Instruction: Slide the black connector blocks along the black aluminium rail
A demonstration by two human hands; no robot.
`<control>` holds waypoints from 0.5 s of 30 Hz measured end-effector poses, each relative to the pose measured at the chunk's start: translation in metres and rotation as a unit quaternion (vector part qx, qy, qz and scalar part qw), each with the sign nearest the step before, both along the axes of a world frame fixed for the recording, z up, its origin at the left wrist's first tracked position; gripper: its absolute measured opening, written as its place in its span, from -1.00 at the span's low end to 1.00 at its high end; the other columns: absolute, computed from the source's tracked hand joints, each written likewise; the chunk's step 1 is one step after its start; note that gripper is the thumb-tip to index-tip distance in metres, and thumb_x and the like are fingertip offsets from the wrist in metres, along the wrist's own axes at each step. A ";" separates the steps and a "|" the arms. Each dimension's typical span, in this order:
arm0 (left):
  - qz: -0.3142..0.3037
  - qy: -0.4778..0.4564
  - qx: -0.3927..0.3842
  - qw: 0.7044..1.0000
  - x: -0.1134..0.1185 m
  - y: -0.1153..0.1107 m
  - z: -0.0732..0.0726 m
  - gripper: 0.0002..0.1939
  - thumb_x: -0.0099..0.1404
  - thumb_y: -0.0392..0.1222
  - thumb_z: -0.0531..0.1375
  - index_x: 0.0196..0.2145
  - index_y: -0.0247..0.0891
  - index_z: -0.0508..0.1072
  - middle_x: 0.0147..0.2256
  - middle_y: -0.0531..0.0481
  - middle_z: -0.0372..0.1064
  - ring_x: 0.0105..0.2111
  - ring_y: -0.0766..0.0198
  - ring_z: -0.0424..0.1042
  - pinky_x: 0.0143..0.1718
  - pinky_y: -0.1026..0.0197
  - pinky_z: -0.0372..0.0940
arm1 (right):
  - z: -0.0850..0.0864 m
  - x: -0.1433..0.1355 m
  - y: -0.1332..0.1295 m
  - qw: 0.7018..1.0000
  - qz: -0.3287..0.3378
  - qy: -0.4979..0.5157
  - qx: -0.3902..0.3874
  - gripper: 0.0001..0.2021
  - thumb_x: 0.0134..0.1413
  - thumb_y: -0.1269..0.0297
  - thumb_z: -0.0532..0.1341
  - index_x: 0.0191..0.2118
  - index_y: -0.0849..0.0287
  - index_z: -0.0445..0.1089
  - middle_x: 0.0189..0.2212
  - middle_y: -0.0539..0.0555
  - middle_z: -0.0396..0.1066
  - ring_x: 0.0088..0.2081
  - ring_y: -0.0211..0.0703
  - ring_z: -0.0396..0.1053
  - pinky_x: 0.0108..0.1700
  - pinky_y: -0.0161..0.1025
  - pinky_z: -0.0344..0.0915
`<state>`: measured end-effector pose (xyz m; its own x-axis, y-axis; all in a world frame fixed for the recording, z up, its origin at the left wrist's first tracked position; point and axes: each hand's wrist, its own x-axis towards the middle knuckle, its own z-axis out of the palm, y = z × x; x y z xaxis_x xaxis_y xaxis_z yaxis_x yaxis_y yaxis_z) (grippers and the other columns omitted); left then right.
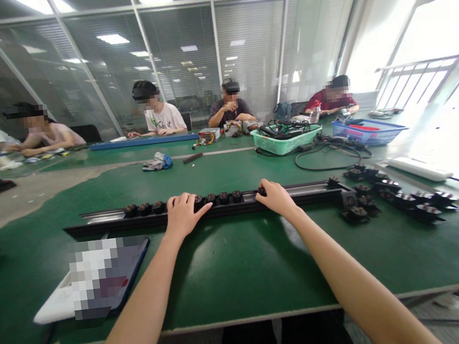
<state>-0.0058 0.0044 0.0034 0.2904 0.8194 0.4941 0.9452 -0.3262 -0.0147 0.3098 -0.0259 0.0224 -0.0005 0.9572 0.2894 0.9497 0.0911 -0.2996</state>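
Observation:
A long black rail (pixel 234 210) with a silvery inner channel lies across the green table. Several small round black parts (pixel 223 197) sit in a row along its left and middle stretch. My left hand (pixel 185 213) rests over the row, fingers on the far side and thumb stretched toward the right; it touches the rail and the parts there. Farther right, my right hand (pixel 274 197) has thumb and fingers closed round a black part (pixel 261 191) at the channel. More black parts with flat fins (pixel 402 199) stand in a loose group beyond the rail's right end.
A tablet-like device (pixel 134 260) and a white object (pixel 56 302) lie at the near left. A green basket (pixel 286 142) of cables, a blue basket (pixel 368 131) and gloves (pixel 157 162) are farther back. Several people sit across the table. A white bar (pixel 420 168) lies right.

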 end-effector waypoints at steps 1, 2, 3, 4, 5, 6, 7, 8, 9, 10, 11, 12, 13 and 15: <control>0.000 0.000 0.001 1.000 0.000 0.000 0.000 -0.21 0.40 0.46 -0.13 0.05 -0.25 0.51 0.01 -0.28 0.44 0.05 -0.12 0.34 0.17 -0.12 0.06 | 0.000 0.000 0.000 1.000 -0.001 0.001 0.000 -0.83 0.25 0.24 0.15 -0.10 0.17 0.36 -0.20 0.18 0.53 -0.17 -0.05 0.43 -0.20 -0.27 0.15; 0.000 0.000 0.003 1.000 0.000 0.000 0.000 -0.21 0.40 0.46 -0.13 0.05 -0.26 0.51 0.01 -0.27 0.44 0.04 -0.12 0.34 0.18 -0.12 0.06 | 0.000 0.000 0.000 1.000 -0.002 0.000 0.000 -0.83 0.25 0.24 0.16 -0.10 0.17 0.36 -0.20 0.18 0.52 -0.17 -0.05 0.43 -0.20 -0.27 0.16; -0.001 0.001 0.005 1.000 0.000 0.000 0.000 -0.20 0.41 0.46 -0.14 0.04 -0.26 0.51 0.01 -0.28 0.44 0.04 -0.12 0.35 0.18 -0.12 0.06 | 0.000 0.000 0.000 1.000 -0.003 0.000 0.000 -0.83 0.25 0.24 0.16 -0.10 0.17 0.37 -0.20 0.18 0.52 -0.18 -0.05 0.43 -0.20 -0.27 0.16; -0.001 0.002 0.007 1.000 0.000 -0.001 0.000 -0.20 0.41 0.46 -0.14 0.04 -0.27 0.51 0.01 -0.28 0.44 0.04 -0.12 0.35 0.18 -0.12 0.06 | 0.000 0.000 0.000 1.000 -0.003 -0.002 0.001 -0.83 0.25 0.24 0.16 -0.10 0.17 0.37 -0.20 0.18 0.52 -0.18 -0.05 0.44 -0.20 -0.28 0.15; -0.002 0.003 0.008 1.000 0.000 -0.001 0.000 -0.20 0.41 0.46 -0.14 0.04 -0.28 0.51 0.01 -0.28 0.44 0.04 -0.12 0.35 0.18 -0.11 0.06 | 0.000 0.000 0.000 1.000 -0.004 -0.003 0.002 -0.83 0.25 0.24 0.15 -0.10 0.17 0.37 -0.20 0.18 0.52 -0.18 -0.05 0.44 -0.20 -0.28 0.15; -0.002 0.003 0.008 1.000 0.000 -0.001 0.000 -0.20 0.41 0.46 -0.14 0.04 -0.28 0.50 0.01 -0.28 0.44 0.04 -0.12 0.35 0.18 -0.12 0.06 | 0.000 0.000 0.000 1.000 -0.004 -0.005 0.002 -0.83 0.25 0.24 0.15 -0.10 0.17 0.37 -0.20 0.18 0.52 -0.18 -0.06 0.44 -0.20 -0.28 0.15; -0.002 0.004 0.006 1.000 0.001 -0.001 0.001 -0.20 0.41 0.46 -0.14 0.04 -0.27 0.51 0.01 -0.28 0.44 0.04 -0.12 0.35 0.18 -0.12 0.06 | 0.000 0.000 0.000 1.000 -0.004 -0.007 0.002 -0.83 0.25 0.24 0.15 -0.10 0.17 0.37 -0.21 0.18 0.52 -0.18 -0.06 0.44 -0.21 -0.28 0.15; -0.001 0.004 0.005 1.000 0.001 -0.001 0.001 -0.21 0.41 0.45 -0.14 0.04 -0.27 0.51 0.01 -0.28 0.44 0.04 -0.12 0.35 0.18 -0.12 0.06 | 0.000 0.000 0.000 1.000 -0.005 -0.009 0.002 -0.83 0.25 0.24 0.16 -0.10 0.17 0.37 -0.21 0.18 0.52 -0.18 -0.06 0.44 -0.21 -0.28 0.15; 0.000 0.005 0.003 1.000 0.001 -0.002 0.002 -0.21 0.41 0.45 -0.13 0.04 -0.26 0.51 0.01 -0.28 0.44 0.04 -0.12 0.35 0.18 -0.12 0.06 | 0.000 0.000 0.000 1.000 -0.005 -0.010 0.001 -0.83 0.25 0.24 0.16 -0.10 0.17 0.37 -0.21 0.18 0.52 -0.18 -0.06 0.44 -0.21 -0.28 0.15; 0.002 0.006 0.002 1.000 0.002 -0.002 0.002 -0.21 0.41 0.45 -0.13 0.03 -0.27 0.51 0.01 -0.29 0.44 0.04 -0.12 0.36 0.17 -0.12 0.07 | 0.000 0.000 0.000 1.000 -0.005 -0.011 0.000 -0.83 0.25 0.24 0.16 -0.10 0.16 0.37 -0.21 0.18 0.52 -0.18 -0.06 0.44 -0.21 -0.28 0.15; 0.003 0.007 0.002 1.000 0.002 -0.002 0.002 -0.21 0.41 0.45 -0.13 0.03 -0.28 0.51 0.01 -0.29 0.44 0.04 -0.13 0.36 0.17 -0.12 0.07 | 0.000 0.000 0.000 1.000 -0.005 -0.012 -0.001 -0.83 0.25 0.24 0.16 -0.10 0.16 0.37 -0.21 0.18 0.53 -0.18 -0.06 0.44 -0.21 -0.28 0.15; 0.004 0.008 0.002 1.000 0.002 -0.002 0.003 -0.21 0.41 0.45 -0.13 0.03 -0.29 0.51 0.01 -0.29 0.44 0.04 -0.13 0.36 0.17 -0.12 0.07 | 0.000 0.000 0.000 1.000 -0.005 -0.012 -0.002 -0.83 0.25 0.24 0.16 -0.10 0.16 0.37 -0.21 0.18 0.53 -0.18 -0.05 0.44 -0.21 -0.28 0.15; 0.004 0.009 0.002 1.000 0.003 -0.003 0.003 -0.21 0.41 0.45 -0.13 0.03 -0.29 0.51 0.01 -0.29 0.44 0.04 -0.13 0.36 0.18 -0.12 0.07 | 0.000 0.000 0.000 1.000 -0.005 -0.012 -0.002 -0.83 0.25 0.24 0.16 -0.10 0.16 0.37 -0.21 0.18 0.53 -0.18 -0.05 0.44 -0.22 -0.28 0.15; 0.003 0.009 0.003 1.000 0.003 -0.003 0.003 -0.21 0.41 0.45 -0.14 0.03 -0.28 0.51 0.01 -0.29 0.44 0.04 -0.13 0.35 0.18 -0.11 0.07 | 0.000 0.001 0.000 1.000 -0.006 -0.011 -0.001 -0.83 0.24 0.24 0.16 -0.10 0.16 0.36 -0.21 0.18 0.53 -0.18 -0.05 0.44 -0.22 -0.27 0.15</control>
<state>-0.0029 0.0015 0.0062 0.2939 0.8183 0.4939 0.9468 -0.3200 -0.0332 0.3107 -0.0259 0.0224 0.0041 0.9578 0.2874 0.9569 0.0797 -0.2793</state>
